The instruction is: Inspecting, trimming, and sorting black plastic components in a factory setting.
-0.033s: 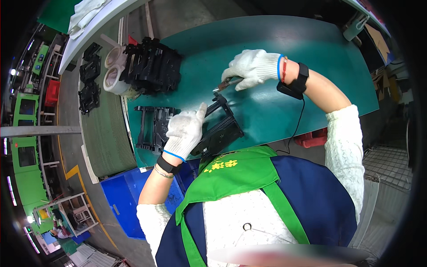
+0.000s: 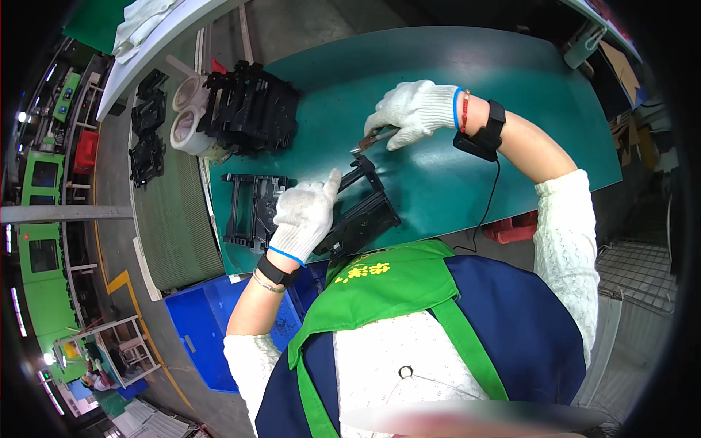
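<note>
**Small pliers near a black frame**

The black frame [image 2: 363,221] lies on the green table [image 2: 467,182], right by the person's green and blue apron [image 2: 387,281]. The left hand [image 2: 301,213] covers its left side and hides some of it. Most of its fingers are curled and one sticks out; I cannot tell how tightly it holds the frame. The right hand [image 2: 413,114] is closed around the small pliers [image 2: 371,139]. Their tip is just beside the frame's top corner, and I cannot tell if they touch.

Another black part [image 2: 257,212] lies just left of the left hand. Farther up, a big pile of black parts [image 2: 252,109] stands next to two white rolls [image 2: 189,133]. A thin wire [image 2: 488,210] hangs from the right wrist.

The frame looks like hard plastic, with straight bars and a gap in it. The white gloves [image 2: 440,109] are soft and knitted, with blue edges.

The table is smooth and a bit shiny. Beside it are a rough green belt [image 2: 175,241] and a blue bin [image 2: 201,321]. Green machines [image 2: 44,257] stand far to the left.
</note>
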The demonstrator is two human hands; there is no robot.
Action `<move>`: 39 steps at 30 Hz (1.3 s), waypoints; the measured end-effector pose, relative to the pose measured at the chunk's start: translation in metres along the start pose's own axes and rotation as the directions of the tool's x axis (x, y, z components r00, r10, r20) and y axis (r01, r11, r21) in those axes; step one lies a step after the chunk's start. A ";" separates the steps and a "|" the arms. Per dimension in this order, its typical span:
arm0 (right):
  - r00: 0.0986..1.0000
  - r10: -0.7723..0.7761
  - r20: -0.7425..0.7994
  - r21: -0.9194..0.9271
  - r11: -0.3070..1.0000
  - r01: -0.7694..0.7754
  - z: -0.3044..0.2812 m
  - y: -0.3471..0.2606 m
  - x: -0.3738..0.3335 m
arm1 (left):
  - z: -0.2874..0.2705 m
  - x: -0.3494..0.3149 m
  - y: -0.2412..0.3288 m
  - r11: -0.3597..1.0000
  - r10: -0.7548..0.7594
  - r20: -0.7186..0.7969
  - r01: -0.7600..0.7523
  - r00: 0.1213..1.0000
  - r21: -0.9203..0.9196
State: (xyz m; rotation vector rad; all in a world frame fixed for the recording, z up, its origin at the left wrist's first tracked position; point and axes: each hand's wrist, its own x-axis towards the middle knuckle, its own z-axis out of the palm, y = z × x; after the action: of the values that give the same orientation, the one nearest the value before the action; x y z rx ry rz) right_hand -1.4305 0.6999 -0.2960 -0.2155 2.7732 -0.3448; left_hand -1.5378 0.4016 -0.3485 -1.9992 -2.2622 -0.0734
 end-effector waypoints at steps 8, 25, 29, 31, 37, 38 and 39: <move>0.975 0.000 0.224 0.083 0.996 -0.019 -0.015 0.000 0.010 | 0.000 -0.003 -0.004 0.999 0.053 -0.023 -0.053 0.998 0.010; 0.786 -0.006 -0.618 0.223 0.957 0.183 0.022 0.002 -0.015 | -0.023 -0.021 -0.020 0.681 -0.413 0.061 0.353 0.909 -0.641; 0.605 0.203 -0.770 0.291 0.955 0.050 0.057 -0.027 -0.020 | 0.002 -0.037 -0.024 0.004 -0.674 0.185 0.254 0.715 -0.967; 0.625 0.228 -0.746 0.250 0.967 -0.053 0.075 -0.039 -0.015 | 0.004 -0.039 -0.019 -0.234 -0.720 0.260 0.128 0.643 -0.964; 0.525 0.221 -0.822 0.239 0.970 -0.033 0.112 -0.064 0.009 | -0.003 -0.020 0.003 -0.543 -0.815 0.453 -0.206 0.362 -0.814; 0.499 0.217 -0.839 0.235 0.972 -0.028 0.112 -0.068 0.013 | -0.004 -0.018 0.006 -0.585 -0.799 0.508 -0.222 0.321 -0.780; 0.472 0.214 -0.855 0.230 0.973 -0.024 0.112 -0.070 0.016 | -0.005 -0.015 0.008 -0.586 -0.798 0.507 -0.221 0.326 -0.780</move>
State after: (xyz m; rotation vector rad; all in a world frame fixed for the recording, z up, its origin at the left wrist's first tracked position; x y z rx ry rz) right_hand -1.3991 0.6062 -0.3847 0.3292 3.7079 -0.9001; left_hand -1.5278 0.3872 -0.3457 0.4244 -1.8721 -3.0745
